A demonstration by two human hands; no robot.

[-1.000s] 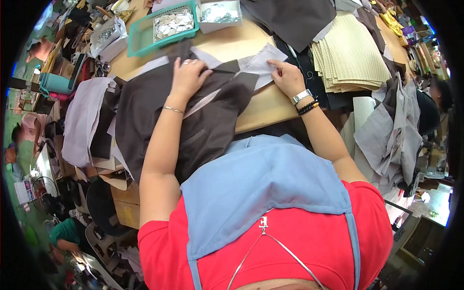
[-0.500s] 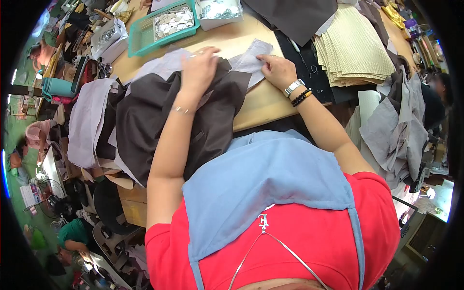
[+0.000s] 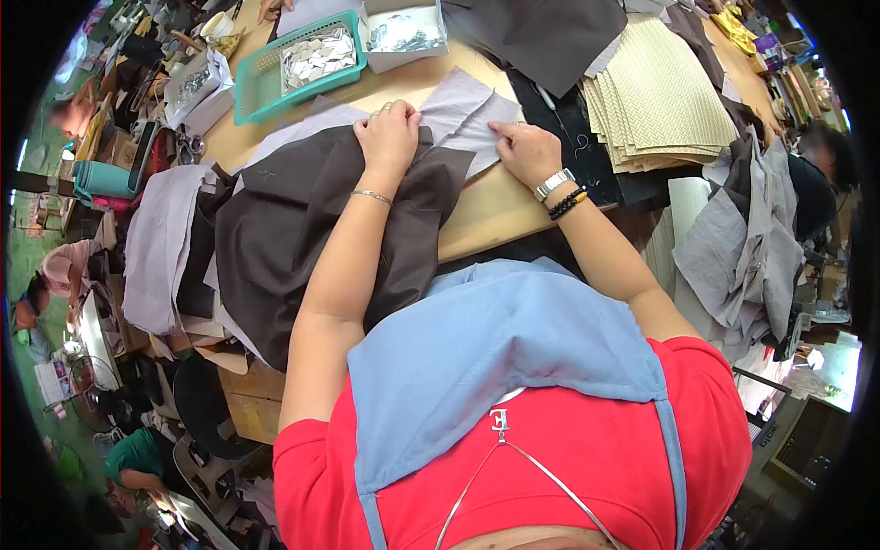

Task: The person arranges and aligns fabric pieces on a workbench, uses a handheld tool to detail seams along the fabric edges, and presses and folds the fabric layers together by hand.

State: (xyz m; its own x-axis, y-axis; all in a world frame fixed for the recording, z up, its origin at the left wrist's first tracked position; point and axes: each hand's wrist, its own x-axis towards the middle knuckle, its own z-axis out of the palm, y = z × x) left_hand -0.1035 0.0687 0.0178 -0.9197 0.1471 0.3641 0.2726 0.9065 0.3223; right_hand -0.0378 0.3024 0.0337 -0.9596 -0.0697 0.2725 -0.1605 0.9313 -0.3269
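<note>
A large dark brown cloth piece (image 3: 284, 215) lies in loose folds on the near left of the table, with pale grey lining fabric (image 3: 472, 119) showing beyond it. My left hand (image 3: 389, 139) rests at the dark cloth's upper edge, its fingers curled down onto the fabric. Opposite it, my right hand (image 3: 529, 152) pinches the right edge of the pale lining between thumb and forefinger. Part of the lining under the left hand is hidden.
At the back stand a green basket (image 3: 247, 92) of small white pieces and a white box (image 3: 403, 57) of shiny parts. Stacked cream textured sheets (image 3: 655, 101) lie to the right. Folded pale cloth (image 3: 165, 247) hangs at the left; grey cloth (image 3: 733, 257) hangs at the right.
My left hand, raised and blurred before, has come down onto the cloth with its fingers curled. The pale lining now lies spread wider between the hands. My right hand keeps its pinch.
</note>
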